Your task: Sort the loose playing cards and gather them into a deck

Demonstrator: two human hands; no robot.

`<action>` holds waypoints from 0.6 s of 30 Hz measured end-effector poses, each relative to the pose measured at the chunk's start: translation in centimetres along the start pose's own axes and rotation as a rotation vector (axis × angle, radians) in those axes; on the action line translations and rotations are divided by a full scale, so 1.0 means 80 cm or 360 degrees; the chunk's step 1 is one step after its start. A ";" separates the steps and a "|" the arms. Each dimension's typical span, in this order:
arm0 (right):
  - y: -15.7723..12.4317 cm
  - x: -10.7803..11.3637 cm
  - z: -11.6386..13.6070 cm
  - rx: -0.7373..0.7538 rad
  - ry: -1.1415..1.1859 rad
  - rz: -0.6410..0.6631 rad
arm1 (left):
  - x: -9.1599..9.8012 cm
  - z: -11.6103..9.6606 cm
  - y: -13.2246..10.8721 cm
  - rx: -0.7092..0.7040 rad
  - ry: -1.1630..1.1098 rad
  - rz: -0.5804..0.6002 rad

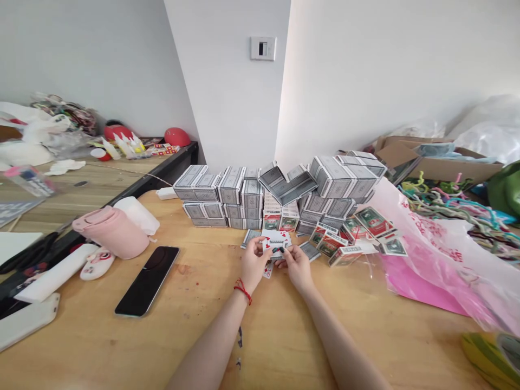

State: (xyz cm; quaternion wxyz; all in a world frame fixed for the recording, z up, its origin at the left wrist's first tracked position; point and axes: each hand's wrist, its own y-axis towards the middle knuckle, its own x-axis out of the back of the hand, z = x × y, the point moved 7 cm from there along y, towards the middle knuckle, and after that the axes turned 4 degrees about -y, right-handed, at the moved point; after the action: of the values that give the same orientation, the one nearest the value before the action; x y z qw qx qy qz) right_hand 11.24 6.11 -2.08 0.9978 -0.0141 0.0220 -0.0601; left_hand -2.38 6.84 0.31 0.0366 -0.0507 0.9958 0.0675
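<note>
Both my hands meet over the middle of the wooden table (284,336). My left hand (252,265), with a red string on its wrist, and my right hand (297,265) are both closed on a small stack of playing cards (276,241) held between them. A few loose cards lie on the table right under and beside the hands. Just beyond stands a wall of stacked grey-patterned card boxes (280,195), with several red-and-green single card packs (357,230) scattered at its right foot.
A black phone (147,280) lies face up at the left, next to a pink pouch (114,230) and white items. A pink-and-clear plastic bag (430,254) spreads at the right, coloured pipe cleaners (450,208) and cardboard boxes behind it. A cluttered second table stands far left.
</note>
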 end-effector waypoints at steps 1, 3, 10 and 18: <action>0.000 0.002 0.000 0.0015 -0.0029 -0.0025 | -0.001 0.004 0.002 0.0045 -0.0001 0.0026; -0.003 0.006 0.005 0.0100 -0.0127 -0.0090 | 0.001 0.007 0.004 0.0083 0.0060 0.0029; -0.009 0.014 0.036 0.0445 -0.0347 -0.0218 | -0.013 0.004 -0.006 0.0009 0.0337 0.0207; -0.004 0.020 0.017 0.0156 -0.0347 -0.0234 | -0.011 -0.003 -0.011 -0.0090 0.0354 0.0040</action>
State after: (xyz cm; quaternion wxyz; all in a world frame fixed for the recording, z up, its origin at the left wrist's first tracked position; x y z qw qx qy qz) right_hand 12.81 5.64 -0.76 0.9867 0.0266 -0.0907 -0.1321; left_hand -1.45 6.06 0.47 -0.0765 -0.0463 0.9919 0.0898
